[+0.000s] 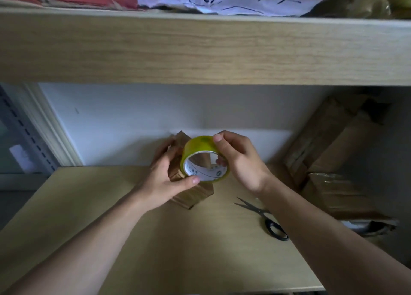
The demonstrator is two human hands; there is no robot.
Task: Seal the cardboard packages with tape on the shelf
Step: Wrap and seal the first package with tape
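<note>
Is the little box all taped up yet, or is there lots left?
Not yet. The left hand holds the small cardboard box while the right hand grips the yellow tape roll against it. The scissors lie unused on the shelf. Boxes stacked at the right look taped already.

Tape roll [201, 146] glossy yellow plastic – package [193, 194] matt brown cardboard – shelf [178, 239] smooth pale wood.

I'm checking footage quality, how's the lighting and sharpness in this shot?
Head view: dim and soft throughout; the cardboard packages at right sit in deep shadow; the tape roll, held by the left hand and the right hand, is brightest; wide-angle bowing bends the upper shelf.
</note>
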